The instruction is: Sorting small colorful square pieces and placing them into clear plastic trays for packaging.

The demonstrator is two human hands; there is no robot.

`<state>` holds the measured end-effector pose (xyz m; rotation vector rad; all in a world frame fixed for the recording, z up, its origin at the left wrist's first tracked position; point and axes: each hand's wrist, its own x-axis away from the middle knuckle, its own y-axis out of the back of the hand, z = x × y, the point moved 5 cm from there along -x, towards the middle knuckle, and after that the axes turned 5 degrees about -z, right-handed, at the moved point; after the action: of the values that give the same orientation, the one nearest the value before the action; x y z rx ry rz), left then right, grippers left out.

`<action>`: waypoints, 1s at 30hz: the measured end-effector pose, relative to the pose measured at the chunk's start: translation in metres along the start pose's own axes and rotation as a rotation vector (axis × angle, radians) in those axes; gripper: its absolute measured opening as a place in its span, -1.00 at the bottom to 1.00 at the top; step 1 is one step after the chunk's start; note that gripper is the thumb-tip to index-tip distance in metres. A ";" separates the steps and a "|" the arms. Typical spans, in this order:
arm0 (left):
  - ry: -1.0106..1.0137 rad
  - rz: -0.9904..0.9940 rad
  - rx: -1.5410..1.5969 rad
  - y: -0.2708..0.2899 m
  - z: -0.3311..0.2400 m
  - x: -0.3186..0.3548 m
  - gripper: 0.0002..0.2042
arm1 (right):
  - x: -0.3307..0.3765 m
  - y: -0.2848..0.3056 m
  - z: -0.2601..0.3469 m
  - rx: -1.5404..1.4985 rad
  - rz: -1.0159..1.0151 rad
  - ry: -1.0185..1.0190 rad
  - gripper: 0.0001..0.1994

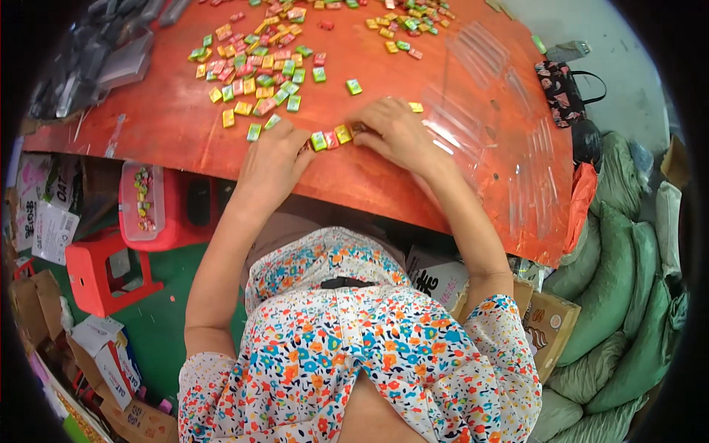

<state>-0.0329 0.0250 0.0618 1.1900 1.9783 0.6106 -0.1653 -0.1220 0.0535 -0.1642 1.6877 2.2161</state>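
Note:
Near the table's front edge, small wrapped candies stand in a short row between my hands: a green one (318, 141), a red one (331, 139) and a yellow one (343, 134). My left hand (275, 161) is closed, its thumb and fingertips gripping the green end of the row. From the other side my right hand (395, 136) closes on the yellow end, fingers bent and thumb below. My fingers partly hide both ends, so further candies there cannot be made out. A loose green candy (254, 132) lies beside my left fingers, and a yellow candy (416, 107) beyond my right hand.
A large pile of wrapped candies (258, 70) spreads over the red table (354, 173), with a smaller pile (413, 18) behind. Clear plastic strips (535, 177) lie at the right. Dark plastic pieces (81, 63) heap at the far left. A clear tub (142, 201) sits on a red stool.

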 end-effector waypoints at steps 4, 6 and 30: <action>0.037 0.052 -0.008 -0.005 0.007 0.002 -0.76 | -0.010 0.010 -0.010 -0.182 0.014 -0.056 -0.64; 0.033 0.027 0.049 -0.004 0.004 0.002 -0.70 | -0.021 0.022 -0.058 -0.068 -0.232 -0.155 -0.64; -0.108 -0.123 -0.127 -0.012 -0.006 -0.001 -0.53 | -0.001 0.015 -0.009 -0.011 0.062 0.042 -0.69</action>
<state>-0.0436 0.0188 0.0574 0.9961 1.8766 0.5876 -0.1711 -0.1347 0.0651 -0.1642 1.7257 2.2823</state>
